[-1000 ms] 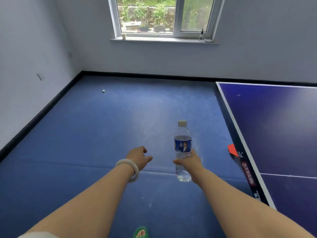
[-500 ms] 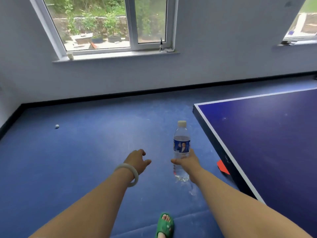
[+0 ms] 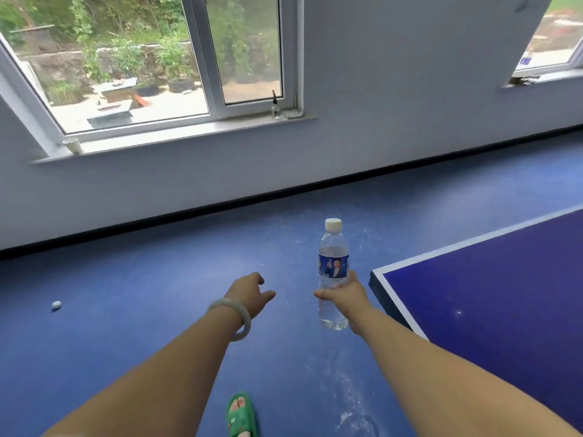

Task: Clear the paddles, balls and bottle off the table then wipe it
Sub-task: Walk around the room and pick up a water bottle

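The right hand (image 3: 345, 294) reaches forward with the arm stretched out and grips a water bottle (image 3: 332, 272) around its lower half, just under the blue label; the thumb wraps across the near left side of the bottle and the other fingers curl round the far side, mostly hidden behind it. The bottle stands upright in the grip, its white cap on top and clear water inside; it is held in the air above the blue floor (image 3: 142, 294), just left of the near corner of the table (image 3: 492, 294) and not touching it. The table is dark blue with a white line along its edges; only its corner and part of its top show at the right.

The left hand (image 3: 249, 293) is stretched out beside the right, palm down, apart from the bottle; its fingers are loosely curled, the thumb points toward the bottle, and it holds nothing. A pale bracelet (image 3: 235, 320) sits on the left wrist.

A small white ball (image 3: 56, 305) lies on the floor well off to the left, near the black skirting of the wall; a foot in a green sandal (image 3: 241, 416) shows at the bottom edge, between the two forearms. A window (image 3: 202, 58) in the grey wall looks out on plants; a small cup (image 3: 72, 145) stands at the left end of its sill.
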### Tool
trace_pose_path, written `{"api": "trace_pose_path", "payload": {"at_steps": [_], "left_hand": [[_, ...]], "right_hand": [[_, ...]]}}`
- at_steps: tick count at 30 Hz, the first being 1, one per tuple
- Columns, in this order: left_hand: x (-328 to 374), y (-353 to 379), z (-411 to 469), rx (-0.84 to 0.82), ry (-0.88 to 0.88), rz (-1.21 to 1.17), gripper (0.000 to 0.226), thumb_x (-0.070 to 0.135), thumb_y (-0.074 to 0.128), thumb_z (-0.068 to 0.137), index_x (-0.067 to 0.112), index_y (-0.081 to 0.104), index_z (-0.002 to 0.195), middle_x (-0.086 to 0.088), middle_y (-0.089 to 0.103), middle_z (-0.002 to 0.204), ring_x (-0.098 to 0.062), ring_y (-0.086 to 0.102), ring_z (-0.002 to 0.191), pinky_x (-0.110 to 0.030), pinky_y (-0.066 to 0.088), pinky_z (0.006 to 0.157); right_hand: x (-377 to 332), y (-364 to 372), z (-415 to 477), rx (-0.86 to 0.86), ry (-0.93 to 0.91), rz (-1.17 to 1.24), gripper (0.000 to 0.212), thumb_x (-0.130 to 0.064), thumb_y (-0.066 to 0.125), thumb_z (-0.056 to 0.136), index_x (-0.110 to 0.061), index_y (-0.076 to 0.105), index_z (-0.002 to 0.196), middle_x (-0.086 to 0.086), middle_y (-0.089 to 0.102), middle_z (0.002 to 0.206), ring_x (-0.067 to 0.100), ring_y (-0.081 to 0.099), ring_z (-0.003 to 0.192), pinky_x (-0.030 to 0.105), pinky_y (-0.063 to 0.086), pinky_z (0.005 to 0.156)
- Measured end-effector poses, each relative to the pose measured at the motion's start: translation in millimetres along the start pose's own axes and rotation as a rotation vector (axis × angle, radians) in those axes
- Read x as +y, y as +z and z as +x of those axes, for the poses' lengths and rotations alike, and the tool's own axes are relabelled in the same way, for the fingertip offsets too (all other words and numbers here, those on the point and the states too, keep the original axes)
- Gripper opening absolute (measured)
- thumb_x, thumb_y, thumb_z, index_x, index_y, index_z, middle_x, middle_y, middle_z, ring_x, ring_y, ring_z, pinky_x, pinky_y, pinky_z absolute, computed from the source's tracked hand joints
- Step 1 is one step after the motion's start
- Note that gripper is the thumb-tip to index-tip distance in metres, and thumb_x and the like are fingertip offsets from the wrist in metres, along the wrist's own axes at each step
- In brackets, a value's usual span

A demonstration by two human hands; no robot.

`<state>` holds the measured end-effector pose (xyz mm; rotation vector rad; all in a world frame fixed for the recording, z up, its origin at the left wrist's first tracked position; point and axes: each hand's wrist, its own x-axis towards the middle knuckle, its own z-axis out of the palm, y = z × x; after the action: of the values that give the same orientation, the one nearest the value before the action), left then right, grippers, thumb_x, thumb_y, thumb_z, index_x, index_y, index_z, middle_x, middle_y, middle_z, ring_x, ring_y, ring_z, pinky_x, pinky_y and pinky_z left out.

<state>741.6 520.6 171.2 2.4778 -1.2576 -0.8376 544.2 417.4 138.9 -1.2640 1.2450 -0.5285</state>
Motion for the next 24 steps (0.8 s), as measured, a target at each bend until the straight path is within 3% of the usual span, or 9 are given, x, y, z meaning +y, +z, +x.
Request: {"api": "trace_pose_path", "payload": {"at_steps": [4, 8, 11, 19, 24], "left_hand": [[15, -29, 112, -0.049, 0.081, 0.091, 0.042, 0.038, 0.056, 0.096, 0.012, 0.055, 0.129, -0.006, 0.058, 0.127, -0.021, 0.055, 0.113, -0.029, 0.044, 0.091], [42, -64, 220, -0.113, 0.15, 0.157, 0.044, 0.04, 0.054, 0.097, 0.013, 0.053, 0.131, -0.004, 0.057, 0.13, -0.021, 0.056, 0.115, -0.028, 0.043, 0.09], [80, -80, 296, -0.146, 0.224, 0.189, 0.045, 0.039, 0.054, 0.097, 0.011, 0.052, 0.132, -0.005, 0.056, 0.131, -0.022, 0.056, 0.115, -0.029, 0.043, 0.091], [229, -51, 453, -0.288, 0.415, 0.241, 0.048, 0.04, 0.055, 0.096, 0.013, 0.05, 0.135, -0.004, 0.053, 0.134, -0.02, 0.056, 0.112, -0.028, 0.043, 0.09], [333, -39, 542, -0.294, 0.443, 0.244, 0.048, 0.04, 0.056, 0.095, 0.013, 0.05, 0.134, -0.004, 0.052, 0.133, -0.019, 0.057, 0.109, -0.029, 0.045, 0.089]], "right_hand": [[-29, 7, 84, 0.059, 0.067, 0.03, 0.052, -0.009, 0.081, 0.074, -0.024, 0.049, 0.112, 0.0, 0.058, 0.095, 0.01, 0.056, 0.082, 0.022, 0.041, 0.062], [-62, 2, 164, 0.118, 0.122, 0.051, 0.06, -0.007, 0.083, 0.072, -0.022, 0.053, 0.121, 0.006, 0.065, 0.11, 0.02, 0.062, 0.1, 0.031, 0.046, 0.083], [-83, -11, 219, 0.24, 0.145, 0.124, 0.058, -0.007, 0.085, 0.07, -0.02, 0.052, 0.117, 0.01, 0.065, 0.112, 0.026, 0.064, 0.104, 0.039, 0.051, 0.092], [-116, -110, 354, 0.476, 0.202, 0.192, 0.055, -0.007, 0.085, 0.069, -0.021, 0.056, 0.114, 0.001, 0.07, 0.101, 0.018, 0.067, 0.092, 0.028, 0.049, 0.07], [-138, -193, 444, 0.541, 0.225, 0.218, 0.057, -0.007, 0.085, 0.068, -0.017, 0.056, 0.116, 0.007, 0.07, 0.104, 0.025, 0.069, 0.092, 0.038, 0.056, 0.084]]}}
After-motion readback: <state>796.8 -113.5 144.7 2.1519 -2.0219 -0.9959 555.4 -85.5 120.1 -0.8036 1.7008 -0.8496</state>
